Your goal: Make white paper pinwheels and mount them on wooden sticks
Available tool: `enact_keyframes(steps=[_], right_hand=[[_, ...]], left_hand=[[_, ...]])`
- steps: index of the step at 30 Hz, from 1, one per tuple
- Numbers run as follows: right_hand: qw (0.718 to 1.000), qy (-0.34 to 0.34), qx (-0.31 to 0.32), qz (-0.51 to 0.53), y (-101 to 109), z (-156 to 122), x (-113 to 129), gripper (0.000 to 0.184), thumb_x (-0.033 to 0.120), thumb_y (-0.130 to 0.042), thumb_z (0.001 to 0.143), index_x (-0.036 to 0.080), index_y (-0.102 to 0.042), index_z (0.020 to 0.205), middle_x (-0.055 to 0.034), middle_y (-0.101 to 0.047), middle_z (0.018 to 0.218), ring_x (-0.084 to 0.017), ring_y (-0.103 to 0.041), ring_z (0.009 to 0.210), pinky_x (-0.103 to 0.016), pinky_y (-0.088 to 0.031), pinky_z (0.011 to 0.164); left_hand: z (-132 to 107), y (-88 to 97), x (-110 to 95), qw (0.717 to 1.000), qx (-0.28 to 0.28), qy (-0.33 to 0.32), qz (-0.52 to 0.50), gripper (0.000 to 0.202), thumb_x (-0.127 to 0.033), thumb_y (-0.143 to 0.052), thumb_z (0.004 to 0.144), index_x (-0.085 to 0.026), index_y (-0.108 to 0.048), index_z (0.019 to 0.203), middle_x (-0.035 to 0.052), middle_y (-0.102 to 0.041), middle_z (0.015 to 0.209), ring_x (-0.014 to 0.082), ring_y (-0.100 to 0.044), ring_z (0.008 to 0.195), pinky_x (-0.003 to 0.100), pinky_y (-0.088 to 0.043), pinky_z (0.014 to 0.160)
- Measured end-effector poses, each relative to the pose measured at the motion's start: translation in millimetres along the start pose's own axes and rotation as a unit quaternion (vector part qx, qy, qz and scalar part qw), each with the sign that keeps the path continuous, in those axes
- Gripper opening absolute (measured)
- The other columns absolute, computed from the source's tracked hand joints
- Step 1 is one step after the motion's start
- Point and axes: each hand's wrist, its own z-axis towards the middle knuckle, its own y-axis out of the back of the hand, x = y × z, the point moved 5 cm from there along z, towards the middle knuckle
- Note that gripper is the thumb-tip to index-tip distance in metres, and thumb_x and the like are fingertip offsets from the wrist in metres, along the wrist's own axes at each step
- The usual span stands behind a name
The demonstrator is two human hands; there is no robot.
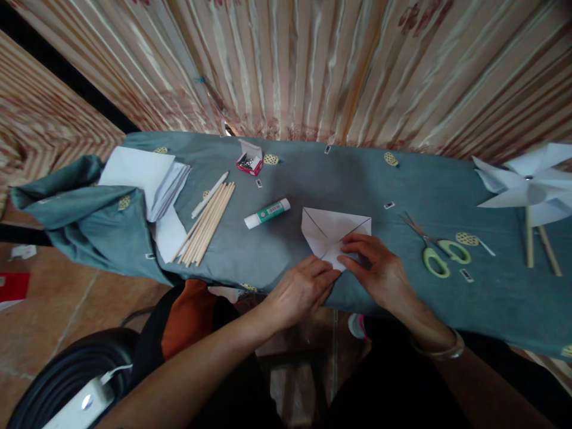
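Observation:
A white sheet of paper (pixel 336 223) with dark lines drawn inward from its corners lies near the front edge of the cloth-covered table. Its near part is folded toward a point. My left hand (pixel 301 289) has its fingers closed on the near tip of the paper. With curled fingers and thumb, my right hand (pixel 378 268) grips the paper's right side, partly covering it. Left of the paper lies a capped glue stick (pixel 268 213) with a green label. To the right are scissors (pixel 435 244) with light green handles, blades slightly apart.
Wooden sticks (pixel 208 223) and a white pen (pixel 210 193) lie at left, beside stacked paper (pixel 138 170). A small open red box (pixel 250 159) holds metal pins. White paper pinwheels (pixel 527 182) on sticks rest at far right. Curtains (pixel 304 65) hang behind the table.

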Motion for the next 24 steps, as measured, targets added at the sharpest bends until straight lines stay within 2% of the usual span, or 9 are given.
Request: enact_keyframes(steps=[16,24], right_hand=[[1.000,0.019,-0.010,-0.023,0.2,-2.3,6.3,0.009,0.028,-0.061,0.090,0.025,-0.070,0.092,-0.0089,-0.070,0.107,-0.028,-0.066,0.103,-0.049,-0.055,0.092],[0.997,0.055,-0.001,-0.055,-1.6,-4.2,11.7,0.016,0.024,-0.057,0.093,0.024,-0.070,0.102,-0.0090,-0.067,0.115,-0.026,-0.063,0.103,-0.047,-0.054,0.092]], left_hand=[[1.5,0.3,1.5,1.000,0.006,0.010,-0.010,0.028,-0.019,-0.047,0.098,-0.013,-0.061,0.121,0.0106,-0.068,0.105,0.0203,-0.062,0.098,0.036,-0.057,0.085],[1.5,0.5,2.7,1.000,0.001,0.011,-0.020,0.027,-0.019,-0.047,0.098,-0.012,-0.062,0.119,0.0101,-0.068,0.105,0.0205,-0.062,0.098,0.035,-0.057,0.086]])
